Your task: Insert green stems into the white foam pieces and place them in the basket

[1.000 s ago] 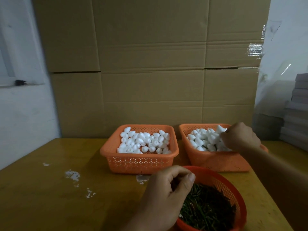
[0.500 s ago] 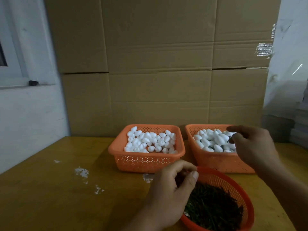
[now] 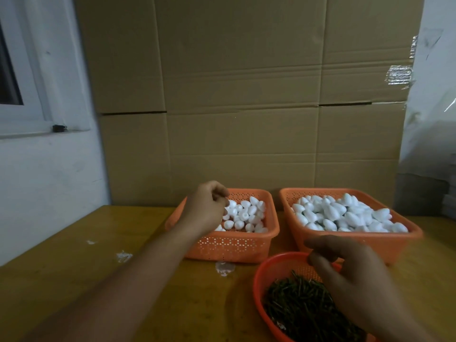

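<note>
My left hand (image 3: 204, 208) reaches into the left orange basket (image 3: 229, 243), with curled fingers touching the white foam pieces (image 3: 246, 213) at its back left. What the fingers hold is hidden. My right hand (image 3: 350, 275) hovers over the round red basket (image 3: 259, 280) of green stems (image 3: 296, 307). Its back faces me, thumb and forefinger are bent and apart, and nothing shows between them. A second orange basket (image 3: 357, 245) at the right is heaped with larger foam pieces (image 3: 345, 215).
The three baskets stand on a yellow wooden table (image 3: 98, 280) with white scraps (image 3: 123, 255) on it. Stacked cardboard boxes (image 3: 246, 95) form a wall right behind the baskets. A white wall with a window sill (image 3: 37, 132) is on the left.
My left hand left the round stem basket and moved up into the left foam basket. My right hand came back from the right foam basket to above the stems. The view shifted left.
</note>
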`<state>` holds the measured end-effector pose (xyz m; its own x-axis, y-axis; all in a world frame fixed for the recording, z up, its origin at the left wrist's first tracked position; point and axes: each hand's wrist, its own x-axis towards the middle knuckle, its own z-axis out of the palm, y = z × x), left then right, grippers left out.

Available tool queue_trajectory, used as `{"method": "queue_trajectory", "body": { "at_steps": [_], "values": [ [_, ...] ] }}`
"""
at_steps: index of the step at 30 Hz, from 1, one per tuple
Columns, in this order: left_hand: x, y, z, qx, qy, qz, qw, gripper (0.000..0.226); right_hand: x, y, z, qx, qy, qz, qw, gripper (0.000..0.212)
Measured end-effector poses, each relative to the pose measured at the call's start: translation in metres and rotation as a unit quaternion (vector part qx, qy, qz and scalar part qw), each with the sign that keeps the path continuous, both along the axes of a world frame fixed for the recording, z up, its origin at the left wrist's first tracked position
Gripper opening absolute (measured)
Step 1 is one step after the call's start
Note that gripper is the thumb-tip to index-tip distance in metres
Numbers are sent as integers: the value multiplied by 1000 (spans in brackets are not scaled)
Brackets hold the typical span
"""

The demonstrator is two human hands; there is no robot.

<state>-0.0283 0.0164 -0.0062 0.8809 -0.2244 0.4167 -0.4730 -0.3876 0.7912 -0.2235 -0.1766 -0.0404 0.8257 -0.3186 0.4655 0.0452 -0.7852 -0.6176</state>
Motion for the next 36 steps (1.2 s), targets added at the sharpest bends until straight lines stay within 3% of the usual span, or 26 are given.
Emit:
{"method": "queue_trajectory", "body": {
  "at_steps": [4, 9, 15, 18, 24, 29, 31, 36],
  "values": [
    [53, 3, 3, 146, 22, 30, 989, 32, 0, 1, 0, -2, -6, 1, 1000, 33],
    [86, -5, -7, 383, -12, 1, 924, 34, -1, 3, -1, -3, -9, -1, 1000, 40],
    [99, -26, -21, 497, 18, -27, 867, 16, 1, 1, -2, -40, 30, -1, 999, 40],
    [100, -36, -23, 569, 12, -7, 822, 4, 1, 0, -2, -56, 35, -8, 998, 40],
    [101, -43, -29, 577, 25, 9, 816, 31, -1, 1, -3, -77, 51, -5, 996, 31],
    [96, -40, -25, 618, 26, 7, 786, 19, -3, 3, -2, -89, 61, -4, 994, 24],
    [99, -38, -21, 584, 34, 0, 811, 10, -3, 2, -2, -90, 64, -6, 994, 23],
    [89, -36, -4, 492, -27, -2, 870, 26, -5, 3, -1, -98, 68, -2, 993, 19]
  ]
}}
